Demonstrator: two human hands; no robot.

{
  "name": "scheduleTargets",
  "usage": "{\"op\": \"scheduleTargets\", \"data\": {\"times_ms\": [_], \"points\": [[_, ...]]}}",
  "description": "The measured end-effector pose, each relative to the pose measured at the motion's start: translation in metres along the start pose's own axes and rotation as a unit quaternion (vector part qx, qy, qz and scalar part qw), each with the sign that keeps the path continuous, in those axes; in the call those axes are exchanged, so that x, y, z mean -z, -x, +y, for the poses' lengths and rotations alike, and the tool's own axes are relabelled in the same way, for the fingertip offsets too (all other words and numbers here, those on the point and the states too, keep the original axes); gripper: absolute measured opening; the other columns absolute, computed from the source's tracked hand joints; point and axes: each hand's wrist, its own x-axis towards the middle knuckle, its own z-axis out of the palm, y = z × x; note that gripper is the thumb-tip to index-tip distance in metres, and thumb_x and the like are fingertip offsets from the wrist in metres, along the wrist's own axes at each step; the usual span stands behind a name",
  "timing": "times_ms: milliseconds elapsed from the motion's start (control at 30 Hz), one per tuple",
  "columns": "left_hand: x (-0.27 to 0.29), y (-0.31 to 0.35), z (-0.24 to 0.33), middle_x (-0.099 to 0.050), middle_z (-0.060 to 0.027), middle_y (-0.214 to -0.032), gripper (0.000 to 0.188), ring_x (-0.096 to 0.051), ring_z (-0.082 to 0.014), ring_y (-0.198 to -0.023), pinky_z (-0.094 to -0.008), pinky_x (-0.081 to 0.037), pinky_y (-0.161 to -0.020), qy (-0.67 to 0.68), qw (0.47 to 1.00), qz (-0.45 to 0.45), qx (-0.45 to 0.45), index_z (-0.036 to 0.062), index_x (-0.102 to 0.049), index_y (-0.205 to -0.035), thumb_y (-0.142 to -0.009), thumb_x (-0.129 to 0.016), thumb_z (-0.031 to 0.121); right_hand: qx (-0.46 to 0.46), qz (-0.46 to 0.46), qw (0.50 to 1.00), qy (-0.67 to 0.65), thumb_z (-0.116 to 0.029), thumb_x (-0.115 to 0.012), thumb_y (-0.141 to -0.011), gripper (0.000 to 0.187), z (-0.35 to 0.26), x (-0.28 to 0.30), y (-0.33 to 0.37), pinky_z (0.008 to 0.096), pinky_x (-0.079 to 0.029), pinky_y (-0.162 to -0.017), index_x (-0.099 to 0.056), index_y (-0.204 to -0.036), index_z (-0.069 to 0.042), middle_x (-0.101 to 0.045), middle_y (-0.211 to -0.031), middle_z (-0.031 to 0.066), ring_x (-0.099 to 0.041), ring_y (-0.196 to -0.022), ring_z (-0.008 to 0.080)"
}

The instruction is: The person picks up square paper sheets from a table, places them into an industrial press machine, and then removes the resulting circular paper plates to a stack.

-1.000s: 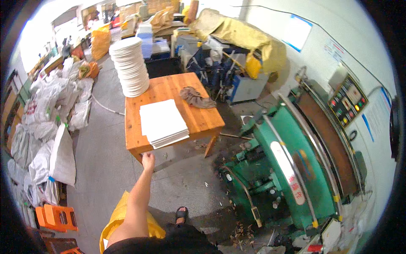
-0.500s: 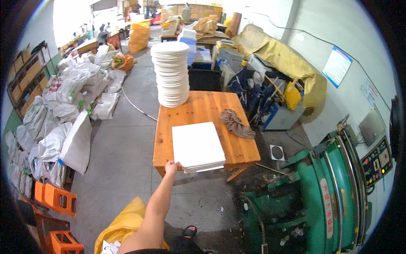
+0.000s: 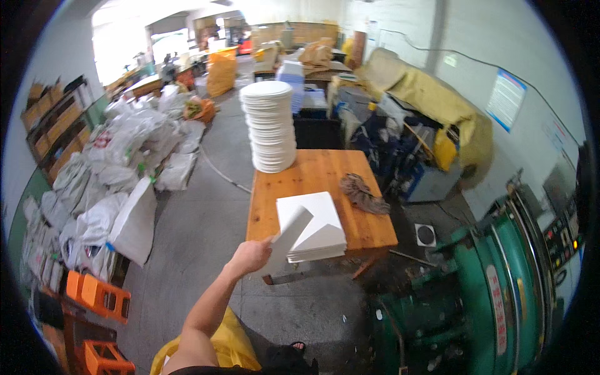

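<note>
My left hand (image 3: pixel 252 255) is closed on the edge of a white square sheet (image 3: pixel 289 234). The sheet stands tilted and curved above a stack of similar white sheets (image 3: pixel 317 245), which lies at the near edge of a wooden table (image 3: pixel 331 164). A tall pile of round white discs (image 3: pixel 271 128) rises from the table's far left corner. Right of the sheets lies a crumpled brown cloth (image 3: pixel 362 195). My right hand does not show.
To the right stands a green machine (image 3: pixel 478 294). White sacks (image 3: pixel 134 219) are heaped along the left, with orange stools (image 3: pixel 100 299) nearer to me. A yellow sack (image 3: pixel 234 340) is by my legs. A yellow cover (image 3: pixel 425 81) drapes over goods at the back right.
My left hand has come up from the corner of the stack, raising one sheet with it. The view has shifted a little, so the table sits lower and farther right.
</note>
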Motion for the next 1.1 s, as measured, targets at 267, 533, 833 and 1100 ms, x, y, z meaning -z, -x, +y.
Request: {"op": "scheduleTargets", "data": {"times_ms": [267, 533, 833, 1100], "points": [[-0.017, -0.047, 0.212, -0.067, -0.0189, -0.085, 0.032, -0.065, -0.0266, -0.081, -0.0404, -0.05, -0.075, 0.175, 0.828, -0.364, -0.388, 0.0048, -0.061, -0.118, -0.093, -0.054, 0.024, 0.0, 0.077, 0.995, -0.069, -0.024, -0.06, -0.094, 0.032, 0.096, 0.034, -0.022, 0.0387, -0.054, -0.066, -0.06, -0.114, 0.001, -0.065, -0.095, 0.0152, -0.065, -0.08, 0.0234], [-0.13, -0.053, 0.329, -0.064, -0.0143, -0.077, 0.037, -0.064, -0.0187, -0.057, -0.0333, -0.056, -0.053, 0.842, -0.105, -0.465, -0.252, 0.0029, -0.053, -0.121, -0.099, -0.039, 0.028, 0.002, 0.243, 0.875, -0.419, -0.024, -0.064, -0.091, 0.04, 0.165, 0.032, 0.106, 0.0385, -0.055, -0.073, -0.058, -0.118, 0.005, -0.066, -0.099, 0.017, -0.065, -0.087, 0.0259], [-0.14, -0.02, 0.37, -0.064, -0.0118, -0.093, 0.046, -0.065, -0.0213, -0.077, -0.0354, -0.056, -0.067, 0.813, 0.415, -0.394, -0.105, 0.0023, -0.05, -0.127, -0.089, -0.061, 0.025, 0.371, 0.182, 0.828, -0.378, -0.026, -0.053, -0.097, 0.033, -0.119, 0.179, 0.217, 0.0371, -0.053, -0.081, -0.058, -0.117, 0.0, -0.066, -0.108, 0.014, -0.066, -0.097, 0.0248], [-0.168, 0.083, 0.452, -0.065, -0.0119, -0.107, 0.039, -0.063, -0.0228, -0.097, -0.0356, -0.049, -0.085, 0.569, 0.7, -0.422, 0.09, -0.0036, -0.053, -0.122, -0.087, -0.059, 0.013, 0.129, 0.354, 0.892, -0.25, -0.028, -0.066, -0.084, 0.044, -0.222, 0.388, -0.002, 0.0305, -0.051, -0.074, -0.055, -0.111, 0.004, -0.064, -0.099, 0.0162, -0.063, -0.086, 0.0253]]}}
